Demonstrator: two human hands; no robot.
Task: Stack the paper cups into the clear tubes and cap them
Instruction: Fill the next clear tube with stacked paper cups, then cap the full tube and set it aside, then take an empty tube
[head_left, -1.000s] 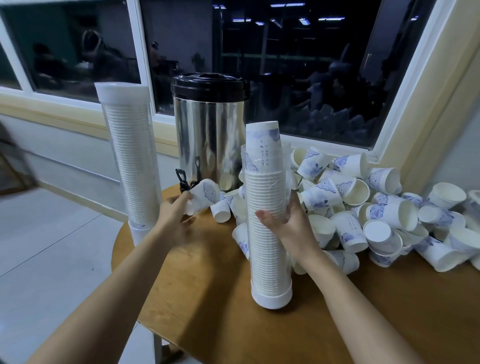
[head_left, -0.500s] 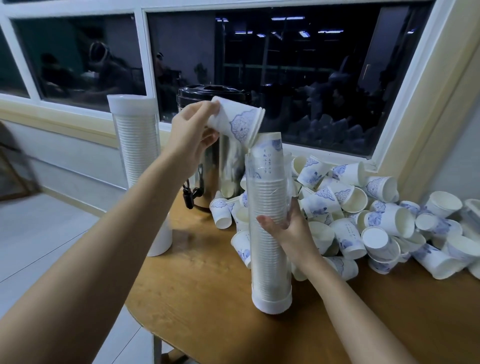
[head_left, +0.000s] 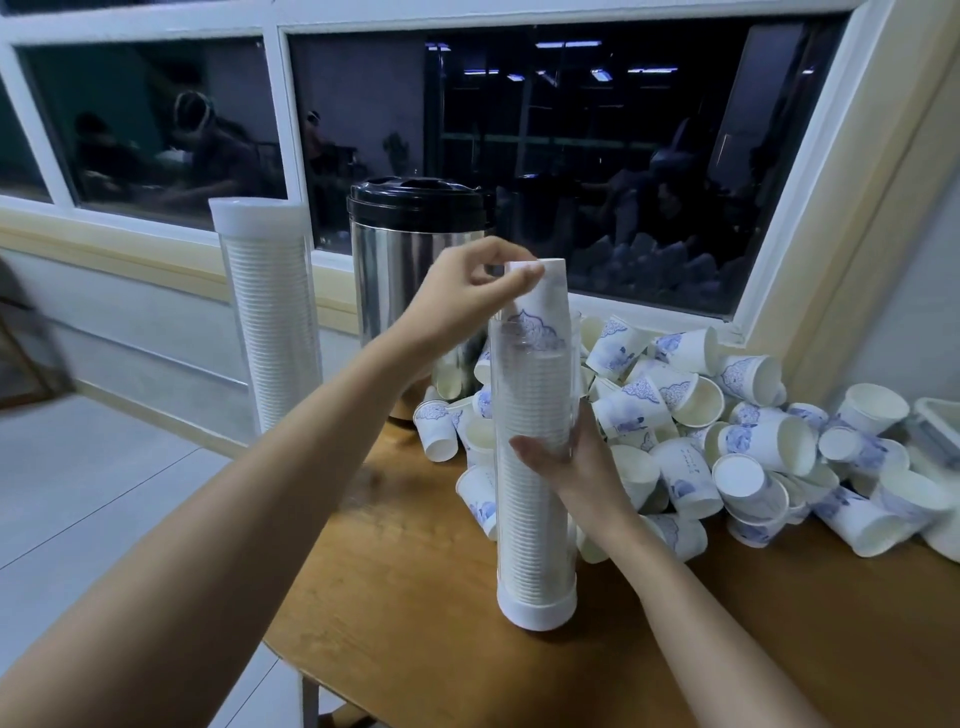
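Left hand (head_left: 457, 306) pinches the top cup (head_left: 548, 306); right hand (head_left: 576, 467) grips the tube (head_left: 535, 545) (its fingers hidden behind)

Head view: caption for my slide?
Left hand fits a paper cup into the clear tube; right hand grips the tube.

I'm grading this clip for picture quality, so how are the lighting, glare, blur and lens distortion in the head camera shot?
Head view: dim light; the dark window mirrors ceiling lights and seated people; glare streaks the steel urn; the wide lens bows the window frame; far left edge blurred; left hand pinching the top cup and right hand gripping the clear tube look sharp.
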